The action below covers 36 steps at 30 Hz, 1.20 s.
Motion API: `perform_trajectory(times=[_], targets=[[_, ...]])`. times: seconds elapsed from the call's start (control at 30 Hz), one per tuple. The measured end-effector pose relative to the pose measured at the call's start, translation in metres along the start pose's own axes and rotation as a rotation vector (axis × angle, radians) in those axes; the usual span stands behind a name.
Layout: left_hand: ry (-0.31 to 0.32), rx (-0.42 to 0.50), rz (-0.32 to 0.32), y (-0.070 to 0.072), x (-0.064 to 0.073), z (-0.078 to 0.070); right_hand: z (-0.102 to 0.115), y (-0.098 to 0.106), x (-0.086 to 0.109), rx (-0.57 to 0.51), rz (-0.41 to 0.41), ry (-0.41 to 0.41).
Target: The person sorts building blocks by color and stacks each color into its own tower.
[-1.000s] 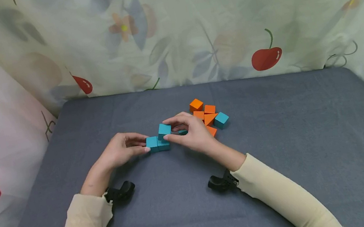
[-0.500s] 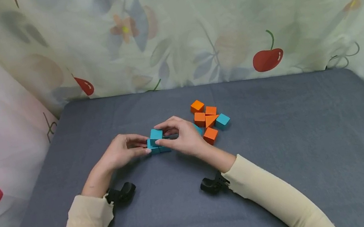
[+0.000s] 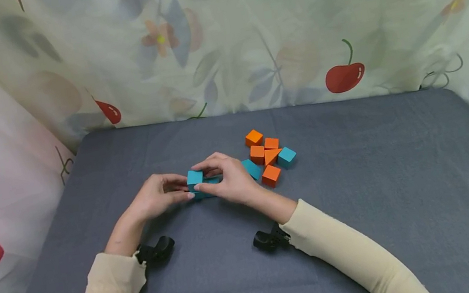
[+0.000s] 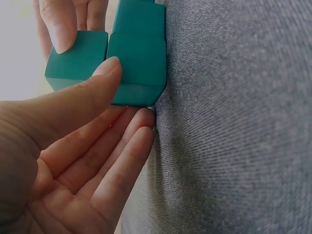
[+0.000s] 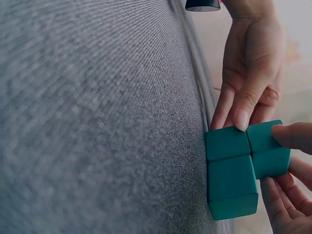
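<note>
In the head view my right hand point(image 3: 231, 178) pinches a blue cube point(image 3: 194, 177) between thumb and fingers. This cube sits over the left one of two blue cubes lying side by side on the table, the right one point(image 3: 212, 181) partly covered by my fingers. At the left end, my left hand point(image 3: 154, 196) holds the lower left cube point(image 4: 139, 58), thumb on the near side and fingers at the back. From the right wrist, the upper cube point(image 5: 273, 163) appears flush against the lower left cube point(image 5: 227, 143), with the second lower cube point(image 5: 232, 183) beside it.
Just right of my right hand lie several orange cubes point(image 3: 271, 175), an orange triangular block point(image 3: 271, 155), a blue cube point(image 3: 286, 156) and a blue angular block point(image 3: 251, 168). A grey cloth point(image 3: 364, 186) covers the table; a patterned curtain point(image 3: 243, 35) hangs behind it.
My right hand has carried the blue cube left and down, from over the right lower cube onto the left one. The blue angular block is now uncovered. My left hand has stayed in place.
</note>
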<state>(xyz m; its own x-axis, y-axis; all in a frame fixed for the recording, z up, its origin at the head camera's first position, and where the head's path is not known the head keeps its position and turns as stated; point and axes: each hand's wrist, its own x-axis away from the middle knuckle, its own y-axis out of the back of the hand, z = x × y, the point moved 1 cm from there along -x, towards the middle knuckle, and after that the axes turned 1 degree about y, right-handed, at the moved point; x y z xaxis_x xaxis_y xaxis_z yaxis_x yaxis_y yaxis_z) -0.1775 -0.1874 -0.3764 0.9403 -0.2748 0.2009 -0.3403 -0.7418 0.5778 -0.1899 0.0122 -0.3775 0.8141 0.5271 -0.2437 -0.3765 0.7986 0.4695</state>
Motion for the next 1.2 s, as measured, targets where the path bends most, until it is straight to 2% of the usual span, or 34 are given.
perform_trajectory(times=[0.5,0.8,1.2], targets=[[0.01,-0.001,0.0,0.001,0.001,0.0,-0.001,-0.002,-0.001,-0.028,0.016,0.037],[0.022,-0.013,-0.005,0.0,-0.001,-0.002,-0.002,0.004,0.004,0.015,0.041,0.032],[0.022,-0.027,-0.02,0.001,0.001,-0.002,-0.006,0.026,0.013,0.024,-0.049,0.007]])
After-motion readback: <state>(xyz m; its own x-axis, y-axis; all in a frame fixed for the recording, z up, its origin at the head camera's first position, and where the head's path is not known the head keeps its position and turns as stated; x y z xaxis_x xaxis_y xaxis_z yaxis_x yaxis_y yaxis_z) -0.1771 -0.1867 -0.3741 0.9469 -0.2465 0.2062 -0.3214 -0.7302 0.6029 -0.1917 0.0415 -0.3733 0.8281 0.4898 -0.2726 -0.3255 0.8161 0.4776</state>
